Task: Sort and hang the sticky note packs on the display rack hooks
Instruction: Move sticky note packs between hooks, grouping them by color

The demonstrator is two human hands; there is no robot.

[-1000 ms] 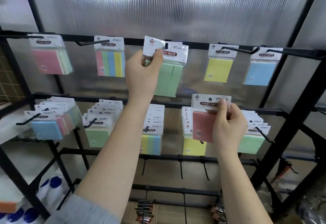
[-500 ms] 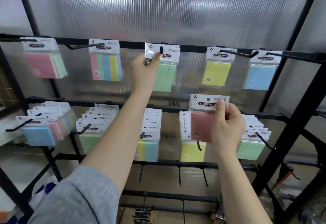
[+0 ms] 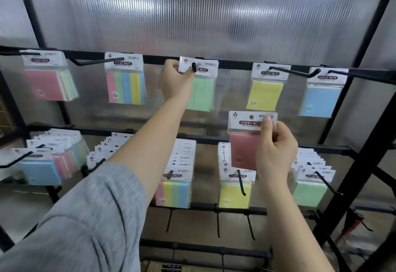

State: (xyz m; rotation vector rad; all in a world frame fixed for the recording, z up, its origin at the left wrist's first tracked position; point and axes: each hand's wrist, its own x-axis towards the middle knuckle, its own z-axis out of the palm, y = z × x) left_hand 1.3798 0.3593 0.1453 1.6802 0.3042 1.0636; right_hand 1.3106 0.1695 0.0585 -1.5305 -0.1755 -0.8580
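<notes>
The green pack now hangs on the middle hook of the top rail of the display rack; a second ago its header card was tilted and only reaching the hook tip, half a second ago it was squaring up, and now the hook end pokes through the hole in the card and the pack sits straight. The left hand still pinches the left edge of that card between thumb and fingers, so the pack is threaded but not yet released. The right hand holds the pink pack as before, thumb on the front of the header and fingers curled behind, in front of the lower row above the yellow stack; it has hardly moved. The top row reads pink pack far left, striped pack, green, yellow pack, blue pack. I judge the green pack as good as done: the left hand only needs to let go, perhaps after nudging the pack further back. The pink one in hand looks to be next, and probably belongs with the pink pack at the far left hook, well apart from where it is held now
</notes>
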